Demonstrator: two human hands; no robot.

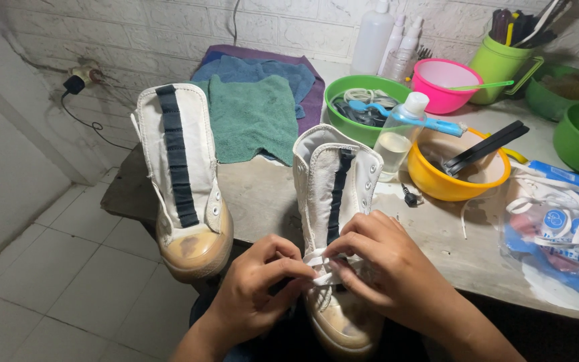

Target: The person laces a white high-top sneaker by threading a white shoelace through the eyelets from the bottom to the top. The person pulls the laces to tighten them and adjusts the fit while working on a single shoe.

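both hands, the left hand [252,295] and the right hand [387,271], pinch a white lace [321,268] at the lowest eyelets of a white high-top shoe [335,201] standing toe-first toward the person. a second high-top [182,174] with no lace stands just to its left on the table [263,194], in front of a green towel [252,117]. behind them sit a yellow bowl [460,174], a green bowl [363,104], a pink bowl [443,84] and a clear bottle [400,137].

Both hands were bare, no gloves, rings or watch that I could spot. Left hand [252,295] and right hand [387,275] had short plain nails, and the forearms behind each hand showed no sleeves down to the frame edge.
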